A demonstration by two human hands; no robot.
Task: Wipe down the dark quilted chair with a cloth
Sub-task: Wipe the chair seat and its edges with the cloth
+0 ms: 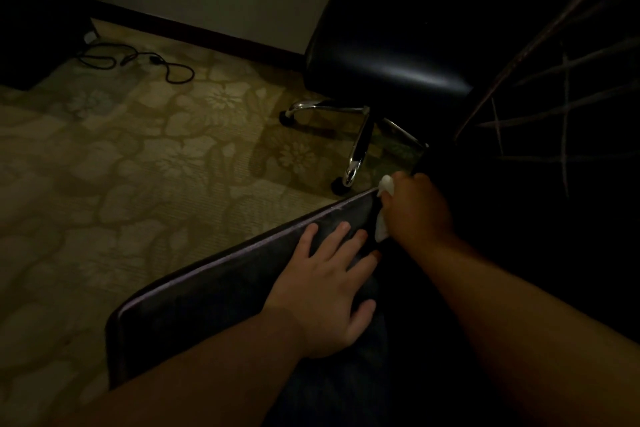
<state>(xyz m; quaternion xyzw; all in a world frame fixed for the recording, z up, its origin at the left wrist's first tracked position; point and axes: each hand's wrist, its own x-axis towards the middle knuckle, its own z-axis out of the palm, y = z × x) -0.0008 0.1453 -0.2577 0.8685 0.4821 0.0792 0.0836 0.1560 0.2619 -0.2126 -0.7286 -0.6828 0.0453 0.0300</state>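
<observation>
Our right hand (417, 210) clutches cloth (382, 230) at chair (207, 305) edge's far end; left hand (327, 282) flat, empty. Dim light: we may miss patches.

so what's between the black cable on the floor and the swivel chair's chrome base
Only bare floral carpet lies between the cable and the chrome base, in the head view.

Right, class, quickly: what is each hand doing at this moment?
Left hand: open, fingers spread flat on the dark padded chair.
Right hand: closed around the crumpled white cloth.
</observation>
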